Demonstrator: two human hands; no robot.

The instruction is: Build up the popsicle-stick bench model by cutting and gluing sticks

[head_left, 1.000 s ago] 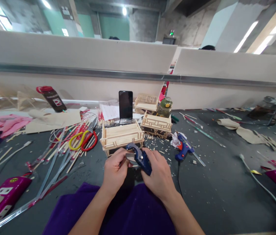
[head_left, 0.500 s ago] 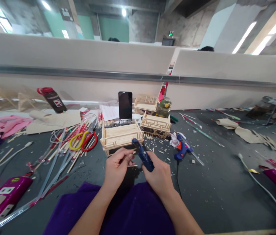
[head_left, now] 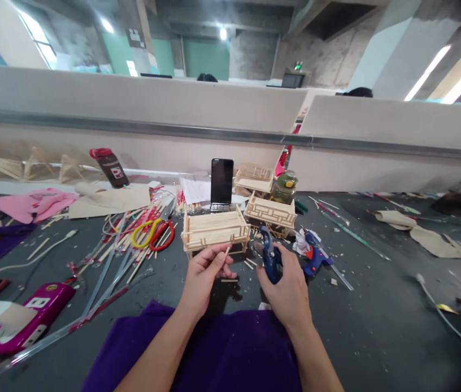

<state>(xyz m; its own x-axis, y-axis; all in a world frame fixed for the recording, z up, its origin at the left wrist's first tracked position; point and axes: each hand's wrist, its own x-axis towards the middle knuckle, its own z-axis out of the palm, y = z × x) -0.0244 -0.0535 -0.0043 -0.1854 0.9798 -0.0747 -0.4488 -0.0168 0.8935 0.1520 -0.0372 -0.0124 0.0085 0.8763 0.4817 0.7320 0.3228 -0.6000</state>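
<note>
My left hand pinches a short wooden stick between thumb and fingers, just in front of a small stick-built model. My right hand is curled round a dark blue hand tool that looks like cutting pliers; its jaws are hard to make out. The tool stands apart from the stick, to its right. A cut stick piece lies on the table below my left fingers, and several short bits lie between the hands.
A blue glue gun lies right of my right hand. Behind are two more stick models, a phone and a green-lidded jar. Scissors, loose sticks and plastic wrappers spread to the left. A purple power strip lies front left.
My right hand and the blue tool have moved right, away from the stick in my left hand. Cut pieces now show between the hands. The whole view has shifted slightly.
</note>
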